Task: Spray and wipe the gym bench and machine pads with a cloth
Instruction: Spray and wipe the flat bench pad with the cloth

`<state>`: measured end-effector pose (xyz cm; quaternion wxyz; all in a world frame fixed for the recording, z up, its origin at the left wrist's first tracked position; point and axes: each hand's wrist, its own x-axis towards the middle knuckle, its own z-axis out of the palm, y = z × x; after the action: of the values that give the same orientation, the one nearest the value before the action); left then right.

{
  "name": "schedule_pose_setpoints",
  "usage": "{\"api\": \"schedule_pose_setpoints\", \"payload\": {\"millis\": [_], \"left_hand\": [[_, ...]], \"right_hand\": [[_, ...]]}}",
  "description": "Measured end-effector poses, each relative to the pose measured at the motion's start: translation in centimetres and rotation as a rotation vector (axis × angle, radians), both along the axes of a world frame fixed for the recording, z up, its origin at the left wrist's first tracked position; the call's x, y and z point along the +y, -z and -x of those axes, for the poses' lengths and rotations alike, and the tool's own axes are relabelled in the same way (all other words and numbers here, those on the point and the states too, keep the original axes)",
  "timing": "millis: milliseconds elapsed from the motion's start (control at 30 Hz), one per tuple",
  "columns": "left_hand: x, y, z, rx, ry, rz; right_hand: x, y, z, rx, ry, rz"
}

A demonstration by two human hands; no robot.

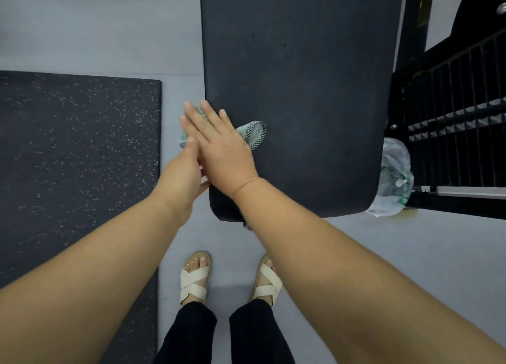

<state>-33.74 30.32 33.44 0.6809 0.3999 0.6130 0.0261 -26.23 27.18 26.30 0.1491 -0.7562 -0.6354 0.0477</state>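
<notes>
The black gym bench pad (301, 89) runs from the top of the view down to its rounded near end. A pale green cloth (256, 132) with a dark checked border lies at the pad's left edge. My right hand (216, 144) presses flat on the cloth with straight, spread fingers and covers most of it. My left hand (182, 177) sits against the pad's left side, just below and partly under the right hand. Its thumb points up towards the cloth's lower corner, and its fingers are hidden. No spray bottle is in view.
A dark speckled rubber mat (76, 158) covers the floor on the left. A black machine frame with bars (451, 133) stands on the right, and a crumpled plastic bag (395, 177) lies at its foot. My sandalled feet (194, 278) stand on grey floor before the bench.
</notes>
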Motion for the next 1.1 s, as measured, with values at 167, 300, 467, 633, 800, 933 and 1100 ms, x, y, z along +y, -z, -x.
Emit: {"api": "schedule_pose_setpoints", "payload": {"millis": [167,300,467,633,800,933,1100], "left_hand": [[0.2,-0.4,-1.3,0.059,0.272,-0.150],[0.3,-1.6,-4.1,0.124,0.351,-0.227],[0.7,-0.7,-5.9,0.260,0.301,-0.199],[1.8,-0.5,-6.3,0.181,0.014,-0.115],[3.2,-0.7,-8.1,0.217,-0.240,-0.035],[4.4,-0.6,-9.7,0.305,-0.112,-0.172],[3.9,-0.9,-10.7,0.233,-0.069,-0.150]], "right_hand": [[-7.3,0.1,-10.1,-0.036,0.304,-0.025],[-13.2,-1.3,-15.2,0.214,0.918,0.001],[-7.2,-0.8,-12.2,0.195,1.159,-0.100],[1.0,-0.9,-6.3,-0.008,0.507,-0.082],[1.2,-0.8,-9.1,-0.104,-0.178,-0.037],[-4.6,-1.4,-17.4,-0.123,0.125,-0.009],[-8.6,-3.1,-22.9,0.105,0.679,0.069]]}}
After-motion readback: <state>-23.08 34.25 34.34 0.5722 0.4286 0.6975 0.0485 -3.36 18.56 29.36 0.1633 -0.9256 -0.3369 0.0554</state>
